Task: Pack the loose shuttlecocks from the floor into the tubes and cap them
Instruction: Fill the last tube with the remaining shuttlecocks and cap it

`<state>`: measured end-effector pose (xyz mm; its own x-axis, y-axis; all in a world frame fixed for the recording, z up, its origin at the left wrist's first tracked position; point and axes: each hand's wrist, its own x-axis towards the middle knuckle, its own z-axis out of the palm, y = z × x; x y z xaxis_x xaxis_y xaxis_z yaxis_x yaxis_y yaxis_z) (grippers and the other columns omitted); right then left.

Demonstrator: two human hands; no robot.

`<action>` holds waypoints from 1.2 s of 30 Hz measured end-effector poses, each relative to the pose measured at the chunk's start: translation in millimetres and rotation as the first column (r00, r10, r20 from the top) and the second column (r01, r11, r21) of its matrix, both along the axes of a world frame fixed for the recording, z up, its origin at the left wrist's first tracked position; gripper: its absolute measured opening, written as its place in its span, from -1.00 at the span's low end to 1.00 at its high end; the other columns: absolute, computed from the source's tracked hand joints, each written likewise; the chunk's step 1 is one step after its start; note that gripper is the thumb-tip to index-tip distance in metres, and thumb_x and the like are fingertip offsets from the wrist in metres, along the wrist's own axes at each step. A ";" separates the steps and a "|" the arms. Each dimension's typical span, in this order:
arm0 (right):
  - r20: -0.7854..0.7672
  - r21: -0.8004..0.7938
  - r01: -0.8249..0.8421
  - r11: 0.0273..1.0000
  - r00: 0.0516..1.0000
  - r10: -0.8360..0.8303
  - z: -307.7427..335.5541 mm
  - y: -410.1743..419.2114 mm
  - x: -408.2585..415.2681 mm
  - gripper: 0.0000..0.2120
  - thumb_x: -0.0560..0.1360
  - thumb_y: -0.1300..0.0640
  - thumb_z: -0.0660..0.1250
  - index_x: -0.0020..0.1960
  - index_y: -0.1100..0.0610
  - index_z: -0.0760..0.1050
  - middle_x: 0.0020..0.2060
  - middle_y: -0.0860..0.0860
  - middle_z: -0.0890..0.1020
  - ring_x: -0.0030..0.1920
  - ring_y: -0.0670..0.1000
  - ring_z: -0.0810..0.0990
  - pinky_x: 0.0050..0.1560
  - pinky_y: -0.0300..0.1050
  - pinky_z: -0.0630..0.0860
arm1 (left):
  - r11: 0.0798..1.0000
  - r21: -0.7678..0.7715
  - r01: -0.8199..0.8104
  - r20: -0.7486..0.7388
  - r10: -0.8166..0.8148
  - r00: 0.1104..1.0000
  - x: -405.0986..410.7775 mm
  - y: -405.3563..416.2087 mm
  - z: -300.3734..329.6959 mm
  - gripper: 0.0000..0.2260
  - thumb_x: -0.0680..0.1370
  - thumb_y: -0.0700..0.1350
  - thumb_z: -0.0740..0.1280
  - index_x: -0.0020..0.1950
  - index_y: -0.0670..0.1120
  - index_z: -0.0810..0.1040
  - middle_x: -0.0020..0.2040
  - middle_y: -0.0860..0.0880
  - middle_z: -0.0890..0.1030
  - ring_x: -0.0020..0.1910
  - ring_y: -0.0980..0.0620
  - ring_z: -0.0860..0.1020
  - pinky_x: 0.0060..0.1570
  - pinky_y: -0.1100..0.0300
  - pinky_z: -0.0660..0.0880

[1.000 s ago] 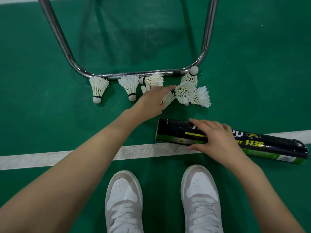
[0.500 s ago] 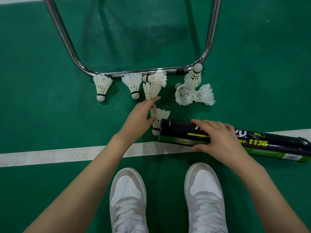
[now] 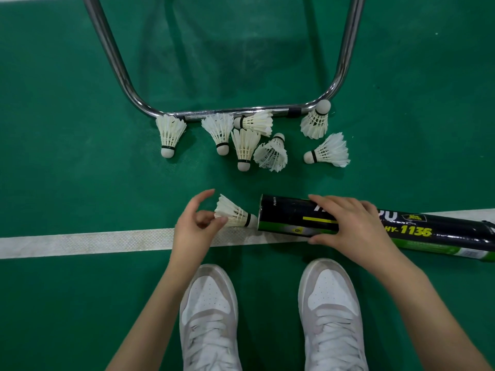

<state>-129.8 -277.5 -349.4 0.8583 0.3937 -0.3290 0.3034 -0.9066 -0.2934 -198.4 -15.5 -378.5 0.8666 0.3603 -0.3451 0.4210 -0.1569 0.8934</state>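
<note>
A black and green tube point(image 3: 292, 216) lies on the floor across the white line, its open end pointing left. My right hand point(image 3: 348, 226) grips the tube from above near that end. My left hand point(image 3: 197, 223) pinches the feather skirt of a white shuttlecock point(image 3: 234, 215), whose cork tip points right, just at the tube's mouth. Several more white shuttlecocks lie loose beyond, among them one at far left point(image 3: 170, 133), one in the middle point(image 3: 244, 147) and one at right point(image 3: 329, 152).
A chrome tubular frame point(image 3: 235, 113) bends in a U on the green floor right behind the shuttlecocks. A white court line point(image 3: 85, 242) runs left to right under my hands. My two white shoes point(image 3: 209, 314) stand just below it.
My left hand pulled back from the pile with one shuttlecock and brought it down to the tube's open end, cork first. My right hand stayed on the tube.
</note>
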 end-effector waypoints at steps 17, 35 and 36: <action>-0.037 -0.025 -0.029 0.999 0.999 0.028 -1.2 5.7 -7.2 -0.24 0.35 -0.26 0.34 0.45 -0.19 0.08 0.38 -0.18 0.29 0.38 -0.07 0.20 0.32 -0.06 -0.01 | 0.960 -0.279 -0.028 -0.030 0.021 0.999 -5.9 -39.5 17.6 -0.62 0.52 -0.23 0.35 0.27 0.09 0.44 -0.27 -0.06 0.62 -0.18 0.13 0.57 0.07 0.23 0.51; -0.036 -0.004 -0.038 0.999 0.999 0.037 1.0 8.6 -9.6 -0.24 0.34 -0.25 0.36 0.45 -0.18 0.11 0.37 -0.16 0.32 0.37 -0.05 0.22 0.32 -0.05 0.00 | 0.904 -0.395 0.165 -0.004 -0.182 0.983 -2.2 -54.2 20.1 -0.48 0.48 -0.26 0.41 0.33 0.12 0.34 -0.12 -0.07 0.70 -0.08 0.08 0.63 0.00 0.26 0.53; -0.034 -0.008 -0.043 0.999 0.999 0.042 0.9 9.1 -9.8 -0.23 0.34 -0.25 0.35 0.45 -0.18 0.10 0.37 -0.16 0.32 0.37 -0.05 0.22 0.31 -0.05 0.00 | 0.903 -0.389 0.185 -0.001 -0.201 0.980 -1.8 -55.6 19.9 -0.48 0.47 -0.23 0.42 0.32 0.15 0.34 -0.09 -0.09 0.70 -0.07 0.07 0.63 0.05 0.22 0.53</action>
<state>-139.5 -268.4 -348.5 0.8291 0.4264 -0.3616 0.3316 -0.8958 -0.2960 -200.2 -71.1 -358.6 0.8884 0.0199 -0.4587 0.4538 0.1138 0.8838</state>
